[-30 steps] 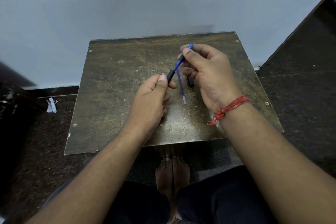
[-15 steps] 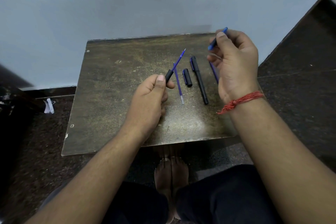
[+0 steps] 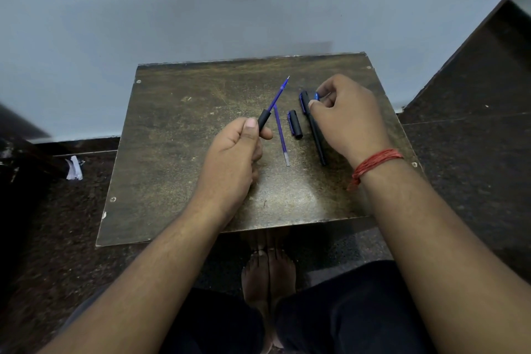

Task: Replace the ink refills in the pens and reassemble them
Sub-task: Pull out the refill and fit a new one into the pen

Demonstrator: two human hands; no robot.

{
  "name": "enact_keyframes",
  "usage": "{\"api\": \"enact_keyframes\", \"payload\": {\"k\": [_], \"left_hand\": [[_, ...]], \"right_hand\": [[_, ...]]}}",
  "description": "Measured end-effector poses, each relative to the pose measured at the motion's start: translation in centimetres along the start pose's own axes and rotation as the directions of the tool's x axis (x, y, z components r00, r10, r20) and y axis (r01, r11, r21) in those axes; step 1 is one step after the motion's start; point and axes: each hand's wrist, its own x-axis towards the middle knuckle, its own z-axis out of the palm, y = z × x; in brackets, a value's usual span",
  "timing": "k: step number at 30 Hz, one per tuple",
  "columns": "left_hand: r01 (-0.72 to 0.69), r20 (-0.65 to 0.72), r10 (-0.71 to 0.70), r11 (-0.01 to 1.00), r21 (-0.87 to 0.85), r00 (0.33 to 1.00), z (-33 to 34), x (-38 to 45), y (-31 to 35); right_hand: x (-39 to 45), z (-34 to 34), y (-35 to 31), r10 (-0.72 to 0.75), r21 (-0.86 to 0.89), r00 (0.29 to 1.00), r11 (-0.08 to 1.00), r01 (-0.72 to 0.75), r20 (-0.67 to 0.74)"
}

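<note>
The left hand (image 3: 232,158) grips a black pen barrel (image 3: 263,119), its blue refill (image 3: 277,95) jutting out. Just right lie a loose refill (image 3: 281,135) and cap (image 3: 295,124). Beyond, the right hand (image 3: 349,119) pinches a blue piece (image 3: 316,96) beside a capped pen (image 3: 314,131) on the table (image 3: 172,138).

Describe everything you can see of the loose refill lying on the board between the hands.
The loose refill is a thin, straight tube, plastic by the look, blue-violet along most of its length with a short clear section at the near end. It lies flat on the worn brown board, running roughly away from the person. No hand touches it. The small black cap lies apart to its right. Its far end meets the refill held up by the left hand.
</note>
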Motion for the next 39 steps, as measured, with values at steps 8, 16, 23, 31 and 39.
{"api": "enact_keyframes", "payload": {"k": [8, 16, 23, 31, 39], "left_hand": [[-0.005, -0.006, 0.004, 0.999, -0.035, 1.0, 0.0, 0.1, 0.0], [-0.008, -0.01, 0.008, 1.0, -0.026, 1.0, 0.0, 0.1, 0.0], [-0.006, -0.011, 0.006, 1.0, -0.021, 1.0, -0.2, 0.1, 0.0], [0.002, 0.018, -0.002, 1.0, -0.019, 1.0, 0.1, 0.3, -0.2], [-0.003, 0.029, 0.002, 1.0, 0.019, 1.0, 0.0, 0.2, -0.3]], "right_hand": [[-2.9, -1.0, -2.4, -0.05, -0.349, 0.958, 0.925, 0.15, 0.281], [-3.7, 0.0, -2.8, 0.002, -0.461, 0.933, 0.87, 0.176, 0.36], [-2.5, -0.6, -2.2, -0.081, -0.194, 0.98, 0.974, 0.116, 0.182], [-3.1, 0.6, -3.4, 0.003, 0.58, 0.964, 0.798, -0.161, 0.264], [-2.8, 1.0, -2.9, -0.027, 0.662, 0.943, 0.719, -0.212, 0.331]]}}
